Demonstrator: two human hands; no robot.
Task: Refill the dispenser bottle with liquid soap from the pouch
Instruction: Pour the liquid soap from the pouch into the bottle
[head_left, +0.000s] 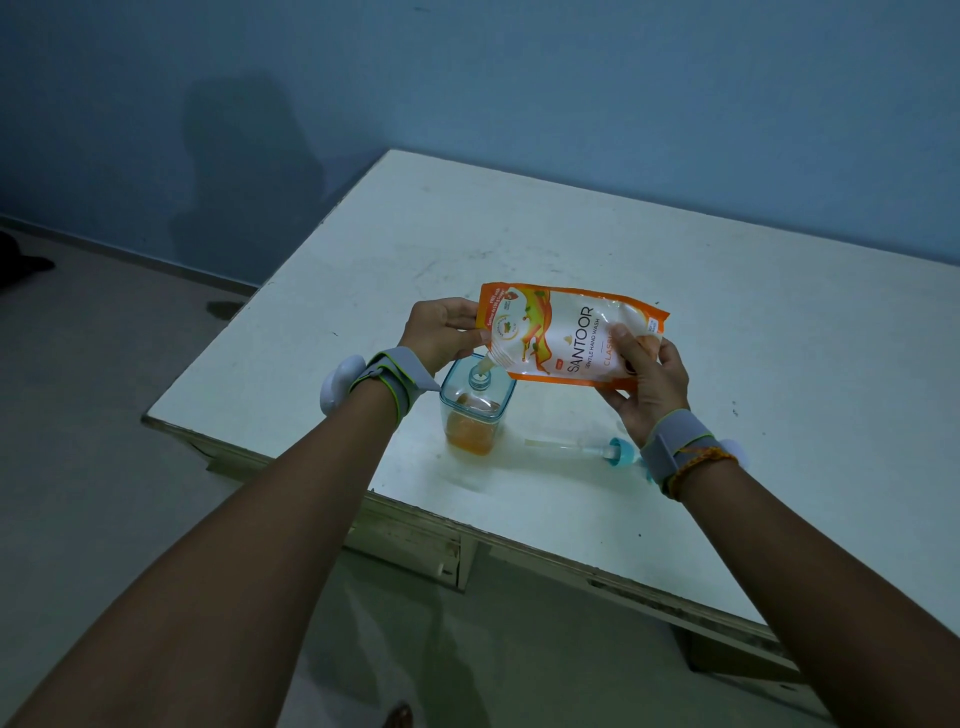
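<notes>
An orange and white soap pouch (566, 335) is held tilted on its side above a clear square dispenser bottle (475, 410). The pouch's cut corner points down into the bottle's open neck (479, 375). Orange soap fills the bottom part of the bottle. My left hand (441, 332) grips the pouch's spout end, right above the bottle. At the pouch's other end, my right hand (647, 379) grips from below. The blue pump head with its tube (587, 448) lies flat on the table to the right of the bottle, partly hidden by my right wrist.
The bottle stands near the front left corner of a white table (649, 244), close to the front edge (519, 535). A blue wall runs behind the table. Grey floor lies to the left and below. Both wrists wear grey bands.
</notes>
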